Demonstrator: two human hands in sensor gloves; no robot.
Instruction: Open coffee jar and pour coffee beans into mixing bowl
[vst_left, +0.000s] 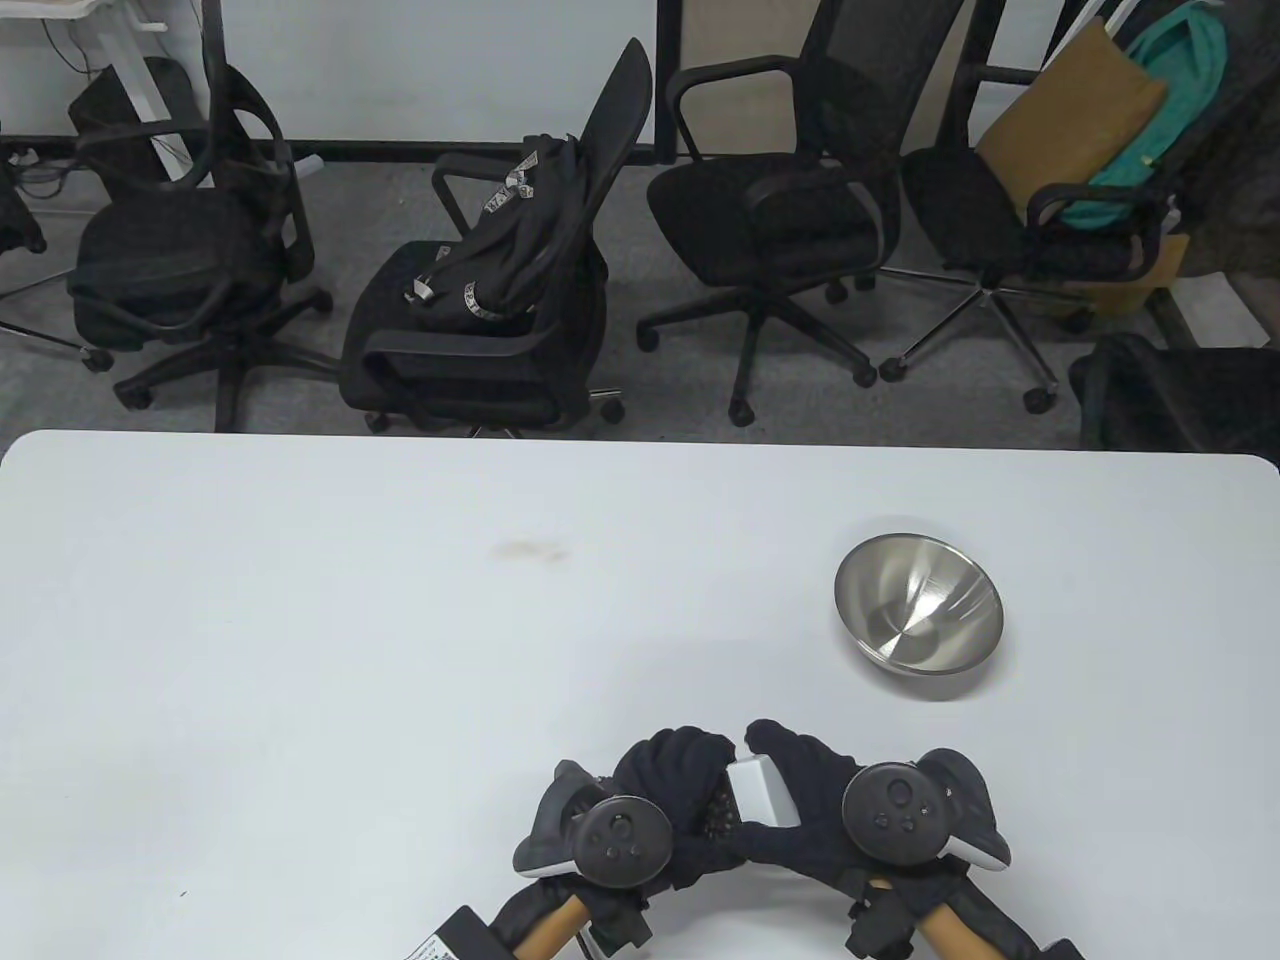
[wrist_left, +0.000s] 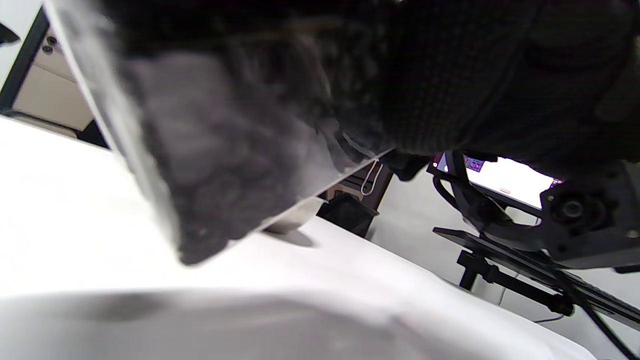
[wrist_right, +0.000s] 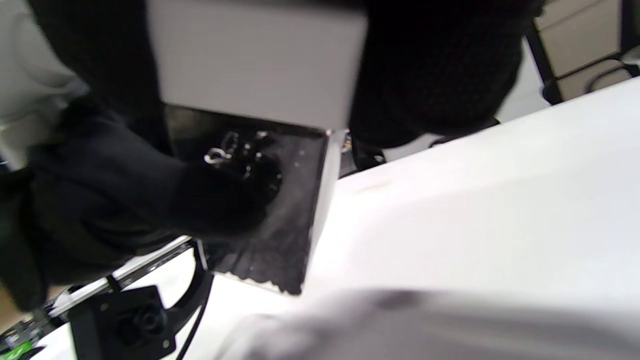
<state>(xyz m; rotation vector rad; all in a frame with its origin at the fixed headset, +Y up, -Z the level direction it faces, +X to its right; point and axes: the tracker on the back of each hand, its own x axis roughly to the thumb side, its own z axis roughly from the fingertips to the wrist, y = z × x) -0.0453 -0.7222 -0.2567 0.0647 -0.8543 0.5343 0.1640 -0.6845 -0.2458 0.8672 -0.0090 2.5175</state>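
A clear square coffee jar (vst_left: 722, 812) full of dark beans is held tilted above the table's front edge, between both hands. My left hand (vst_left: 672, 790) grips the jar's body; the jar fills the left wrist view (wrist_left: 210, 170) as a blurred dark block. My right hand (vst_left: 800, 800) grips the jar's white lid (vst_left: 764, 792), which shows at the top of the right wrist view (wrist_right: 257, 60) with the bean-filled body (wrist_right: 280, 210) below it. The steel mixing bowl (vst_left: 918, 612) stands empty at the right, beyond my right hand.
The white table (vst_left: 400, 620) has a faint brown smudge (vst_left: 528, 549) near its middle. Several black office chairs (vst_left: 770, 200) stand beyond the far edge. A black stand with a screen (wrist_left: 505, 200) is beside the table in the left wrist view.
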